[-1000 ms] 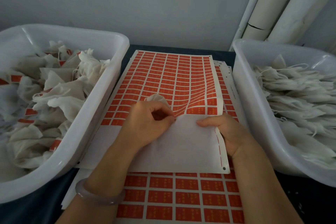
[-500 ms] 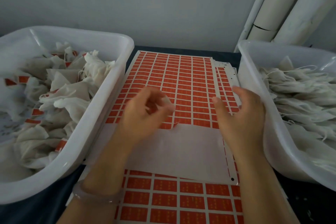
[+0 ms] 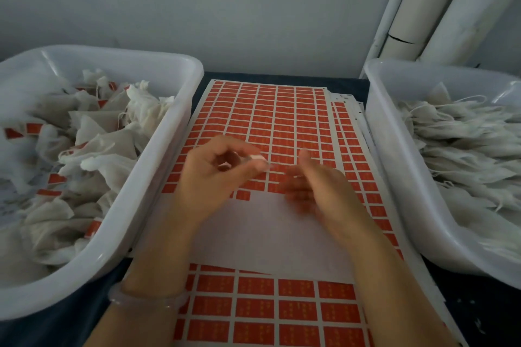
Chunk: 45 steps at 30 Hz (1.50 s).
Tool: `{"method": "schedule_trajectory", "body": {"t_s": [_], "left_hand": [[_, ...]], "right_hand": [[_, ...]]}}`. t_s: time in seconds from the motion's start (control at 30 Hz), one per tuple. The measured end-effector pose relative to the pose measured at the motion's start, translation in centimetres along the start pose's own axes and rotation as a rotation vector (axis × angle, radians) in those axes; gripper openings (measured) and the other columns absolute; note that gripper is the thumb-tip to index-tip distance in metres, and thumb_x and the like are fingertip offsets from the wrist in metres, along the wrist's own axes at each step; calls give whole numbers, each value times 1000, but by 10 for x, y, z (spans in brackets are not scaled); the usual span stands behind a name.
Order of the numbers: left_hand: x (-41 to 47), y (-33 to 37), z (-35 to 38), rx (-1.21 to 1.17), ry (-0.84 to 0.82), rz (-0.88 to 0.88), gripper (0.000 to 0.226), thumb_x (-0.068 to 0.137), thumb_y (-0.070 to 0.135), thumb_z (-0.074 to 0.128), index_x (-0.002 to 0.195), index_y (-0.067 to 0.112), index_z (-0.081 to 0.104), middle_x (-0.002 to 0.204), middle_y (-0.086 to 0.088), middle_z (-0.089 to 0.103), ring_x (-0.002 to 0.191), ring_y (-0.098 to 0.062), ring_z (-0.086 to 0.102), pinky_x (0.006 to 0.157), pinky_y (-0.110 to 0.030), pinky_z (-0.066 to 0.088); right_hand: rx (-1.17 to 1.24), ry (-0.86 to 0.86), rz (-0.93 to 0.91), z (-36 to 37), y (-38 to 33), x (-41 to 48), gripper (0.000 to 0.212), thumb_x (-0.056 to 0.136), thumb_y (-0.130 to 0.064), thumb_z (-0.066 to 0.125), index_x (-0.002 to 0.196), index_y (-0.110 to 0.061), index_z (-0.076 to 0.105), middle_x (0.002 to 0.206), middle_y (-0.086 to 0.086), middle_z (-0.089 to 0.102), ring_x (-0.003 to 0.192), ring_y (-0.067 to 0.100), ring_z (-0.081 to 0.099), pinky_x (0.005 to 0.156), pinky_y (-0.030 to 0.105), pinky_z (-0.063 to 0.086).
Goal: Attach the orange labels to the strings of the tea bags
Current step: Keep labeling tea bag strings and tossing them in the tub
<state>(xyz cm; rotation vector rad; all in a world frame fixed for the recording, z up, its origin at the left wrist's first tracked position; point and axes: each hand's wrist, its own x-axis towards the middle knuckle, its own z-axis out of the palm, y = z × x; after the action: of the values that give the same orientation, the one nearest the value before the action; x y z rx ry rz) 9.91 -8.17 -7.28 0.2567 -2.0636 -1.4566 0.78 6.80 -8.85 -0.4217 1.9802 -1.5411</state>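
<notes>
dim, flat, soft light, right hand (image 3: 315,191) motion-blurred, wide-angle bending at the edges

A pale bracelet (image 3: 146,298) circles the left wrist; white pipes (image 3: 439,5) stand beyond the right hand against the grey wall (image 3: 225,3).

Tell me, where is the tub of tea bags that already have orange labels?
In the head view, that white tub sits on the left, right beside the orange label sheet, near the left hand.
</notes>
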Motion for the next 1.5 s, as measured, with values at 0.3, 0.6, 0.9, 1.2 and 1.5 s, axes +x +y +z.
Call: {"method": "schedule_trajectory", "body": {"t_s": [0.3,0.6,0.9,1.2,1.5], "left_hand": [[2,-14,2,208,95,-124,25,70,47,72,89,37,58,88,22,60,79,0,61,57,-9,48],[9,-35,-6,471,221,-304,19,82,30,71,88,25,54,87,12,57,72,-3,55,61,-11,36],[2,-13,9,337,101,-12,24,79,13,74,75,33,61,79,22,62,76,-1,63,61,-5,48],[-6,-2,18,27,-8,121,39,82,-13,59,82,25,69,76,21,70,77,1,67,68,-9,50],[0,-10,16,28,-30,-382,22,74,10,77,83,23,62,75,14,71,70,-3,68,57,-15,53]], "right_hand": [[352,-37,94,-5,1,0,7,77,-9,73,80,-14,77,78,3,74,65,13,69,53,22,51],[383,153,35,-3,0,2,7,80,-18,72,86,-20,72,82,0,75,73,14,71,59,25,54],[247,150,-195,0,-3,-3,2,80,-23,71,81,-24,72,84,-6,74,84,14,71,74,32,56],[536,-23,-262,-6,-9,-9,12,72,-20,66,66,-25,75,79,-1,73,70,14,69,60,23,54],[448,149,-182,-8,-2,-2,18,83,-18,68,71,-30,75,86,4,74,86,28,70,77,40,59]]}}
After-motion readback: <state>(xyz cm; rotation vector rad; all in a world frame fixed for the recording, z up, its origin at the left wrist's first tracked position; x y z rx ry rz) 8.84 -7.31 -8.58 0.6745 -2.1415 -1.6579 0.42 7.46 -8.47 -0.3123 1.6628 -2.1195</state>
